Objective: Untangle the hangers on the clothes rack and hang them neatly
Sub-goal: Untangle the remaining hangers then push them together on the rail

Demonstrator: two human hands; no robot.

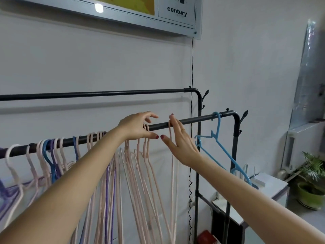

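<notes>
A black clothes rack has a near rail (191, 120) and a bare far rail (98, 94). Several pink hangers (147, 162) hang from the near rail in a tight bunch. My left hand (139, 127) reaches over the rail, thumb and fingers pinching the hooks of that bunch. My right hand (179, 141) is just to its right with fingers straight and apart; a single pink hanger (173, 166) hooks the rail behind its fingers. One blue hanger (219, 143) hangs alone near the rail's right end. Pink, purple and blue hangers (51, 154) crowd the left part.
A white wall is behind the rack, with a framed board (175, 13) above and a black cord (192, 67) running down. A white table (270, 187), a potted plant (311, 180) and a radiator (304, 143) are at the right. A red box (206, 236) lies on the floor.
</notes>
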